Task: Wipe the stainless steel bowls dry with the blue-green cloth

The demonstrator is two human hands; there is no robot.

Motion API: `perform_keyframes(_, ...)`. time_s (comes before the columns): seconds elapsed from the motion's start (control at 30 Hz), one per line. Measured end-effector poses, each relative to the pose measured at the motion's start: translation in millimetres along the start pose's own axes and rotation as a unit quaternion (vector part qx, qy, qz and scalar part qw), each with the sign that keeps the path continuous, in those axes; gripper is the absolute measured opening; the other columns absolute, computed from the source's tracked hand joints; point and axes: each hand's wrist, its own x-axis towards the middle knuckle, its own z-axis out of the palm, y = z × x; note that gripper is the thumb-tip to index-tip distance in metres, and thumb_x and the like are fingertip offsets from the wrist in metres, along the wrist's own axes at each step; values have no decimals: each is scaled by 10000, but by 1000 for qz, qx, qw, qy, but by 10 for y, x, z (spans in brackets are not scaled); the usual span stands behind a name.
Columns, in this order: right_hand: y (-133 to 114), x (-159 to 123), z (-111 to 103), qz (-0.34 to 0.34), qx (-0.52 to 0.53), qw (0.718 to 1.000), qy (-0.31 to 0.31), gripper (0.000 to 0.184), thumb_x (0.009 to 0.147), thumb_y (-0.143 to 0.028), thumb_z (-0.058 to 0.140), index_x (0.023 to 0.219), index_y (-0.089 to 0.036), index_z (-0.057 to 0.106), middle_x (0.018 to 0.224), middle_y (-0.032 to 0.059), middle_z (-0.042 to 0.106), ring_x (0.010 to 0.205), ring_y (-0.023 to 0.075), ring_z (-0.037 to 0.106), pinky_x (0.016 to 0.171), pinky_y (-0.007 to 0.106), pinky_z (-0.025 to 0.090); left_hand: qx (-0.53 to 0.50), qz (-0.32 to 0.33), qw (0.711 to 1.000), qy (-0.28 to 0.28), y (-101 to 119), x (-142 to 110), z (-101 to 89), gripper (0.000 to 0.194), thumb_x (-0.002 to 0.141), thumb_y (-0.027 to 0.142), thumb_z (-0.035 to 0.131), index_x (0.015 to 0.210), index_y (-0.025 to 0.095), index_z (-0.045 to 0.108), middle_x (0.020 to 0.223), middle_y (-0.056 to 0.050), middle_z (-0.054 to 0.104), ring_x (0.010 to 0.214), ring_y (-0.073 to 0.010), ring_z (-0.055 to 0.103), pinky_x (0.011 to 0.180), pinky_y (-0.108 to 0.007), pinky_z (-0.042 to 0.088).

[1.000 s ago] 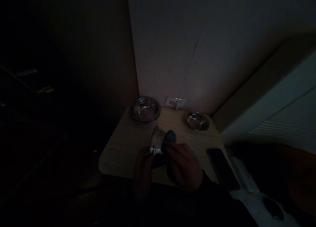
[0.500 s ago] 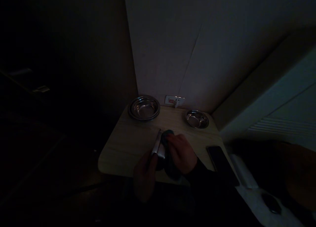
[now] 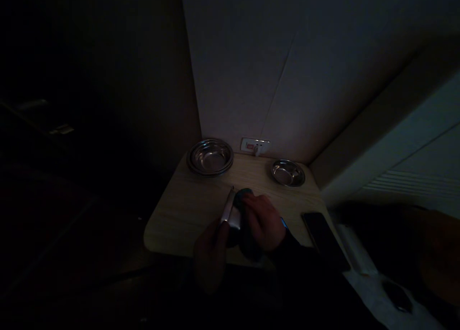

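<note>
In the dim light, a metal bowl (image 3: 234, 218) is held tipped on its side over the near part of the table, its rim edge facing left. My left hand (image 3: 211, 253) grips its lower rim, with the thumb on the metal. A dark greenish cloth (image 3: 245, 193) is bunched under the fingers of my right hand (image 3: 265, 222) and pressed to the bowl's outer side. Part of the cloth hangs below that hand in shadow. The bowl's inside cannot be seen.
On the wooden table (image 3: 172, 220), nested metal bowls (image 3: 212, 160) stand at the back left and a smaller metal bowl (image 3: 287, 173) at the back right. A dark phone (image 3: 325, 241) lies at the right edge. A wall socket (image 3: 255, 146) holds a plug.
Both hands stay nearly in place on the bowl and cloth. A small blue glow now shows near my right wrist.
</note>
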Motion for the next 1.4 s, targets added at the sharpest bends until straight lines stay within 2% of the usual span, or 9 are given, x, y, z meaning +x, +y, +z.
perform_keyframes(0.07,-13,-8,4,2,-6,1000,-5,279,851,-113,428,1051,-135,622,1042,139,663,857,222,594,738,376,513,7,5,1000,15,11,5,-4,394,743,478,550,865,136,703,833,-83,725,745,-218,671,641,-266,535)
perform_keyframes(0.17,-40,-13,3,-20,12,1000,-20,256,846,-110,454,1027,-152,630,1041,113,669,803,202,578,657,323,519,8,20,1000,1,-1,20,-6,386,741,476,562,860,135,701,827,-80,722,758,-219,667,671,-275,533)
perform_keyframes(0.3,-29,-5,-12,1,-8,1000,-18,287,853,-115,428,1064,-152,619,1045,125,663,841,212,593,730,368,523,-32,-6,999,-3,-13,16,7,415,751,491,551,885,124,692,824,-83,722,739,-224,669,620,-277,536)
perform_keyframes(0.4,-18,-24,-18,-21,-20,999,-35,291,846,-123,445,1082,-153,613,1088,122,648,843,214,587,698,353,530,-10,16,1000,-1,-11,10,12,374,755,462,564,870,132,699,838,-79,722,761,-218,665,661,-274,530)
perform_keyframes(0.53,-16,-60,-18,-12,-42,999,-20,293,852,-122,427,1077,-131,614,1050,144,656,833,220,596,715,377,535,5,21,1000,4,-24,17,25,378,781,464,532,874,139,700,843,-79,722,748,-211,665,648,-267,526)
perform_keyframes(0.6,-32,-73,-20,-19,-47,998,-29,295,850,-120,437,1081,-149,618,1065,127,655,818,211,595,679,348,543,7,20,1000,13,-33,20,38,386,774,469,536,885,139,700,850,-83,723,755,-215,668,650,-269,528)
perform_keyframes(0.9,6,-40,-42,-23,-40,999,-14,278,838,-99,447,1048,-116,628,1060,136,658,819,215,580,685,349,548,3,28,1000,2,-14,-7,116,370,782,453,525,889,143,698,875,-90,723,801,-222,667,703,-279,523)
perform_keyframes(1.23,117,-160,-82,15,-37,999,20,305,847,-111,430,1094,-143,606,1078,131,649,846,216,588,717,367,544,33,8,999,11,17,27,275,430,744,506,533,901,137,690,883,-100,719,799,-234,663,705,-298,521)
perform_keyframes(1.4,263,-177,-123,23,-20,999,18,296,850,-124,432,1072,-159,624,1052,123,662,854,221,593,715,371,541,57,8,998,13,76,36,428,389,718,490,546,814,145,696,816,-91,722,746,-230,665,659,-290,524)
